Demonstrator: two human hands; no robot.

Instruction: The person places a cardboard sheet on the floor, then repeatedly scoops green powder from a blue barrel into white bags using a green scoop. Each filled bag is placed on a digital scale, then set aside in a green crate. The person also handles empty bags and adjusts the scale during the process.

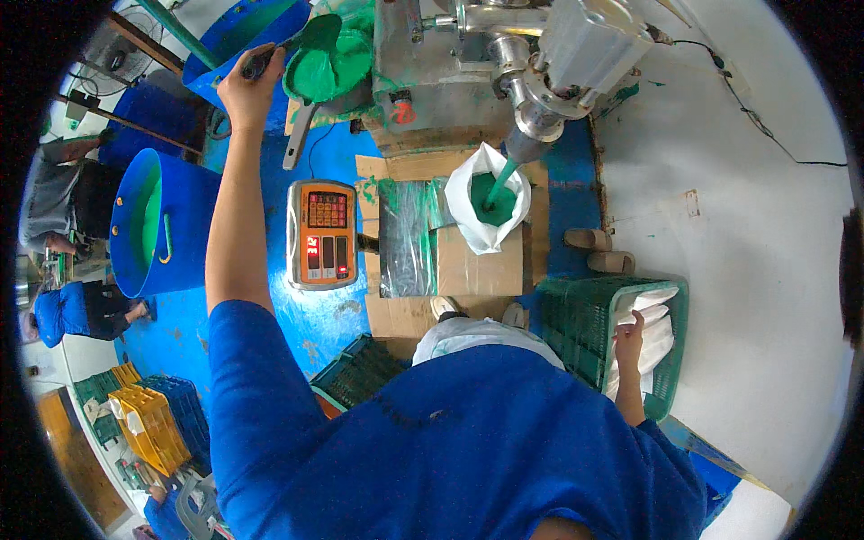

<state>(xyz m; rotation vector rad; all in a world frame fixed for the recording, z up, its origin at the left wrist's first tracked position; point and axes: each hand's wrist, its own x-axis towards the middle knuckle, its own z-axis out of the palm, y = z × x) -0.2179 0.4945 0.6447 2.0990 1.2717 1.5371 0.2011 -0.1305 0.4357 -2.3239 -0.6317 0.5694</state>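
At the upper left, my left hand (252,85) is closed around the dark handle of a green-coated scoop (319,34). The scoop's head is over a pan (333,70) of thick green paste, whose grey handle points down. My right hand (628,342) reaches into a green crate (576,315) at the right and touches folded white bags (661,328); its fingers look partly spread, and no bag is visibly gripped. In the middle, an open white bag (463,193) stands under a metal nozzle (531,139). Green paste (501,184) runs from the nozzle into it.
An orange digital scale (322,236) with a lit display sits left of the cardboard-covered stand (479,265). Blue tubs (184,220) with green paste are at the left. Behind the bag is the filling machine (427,85). Another green crate (360,369) is near my legs; people work at the far left.
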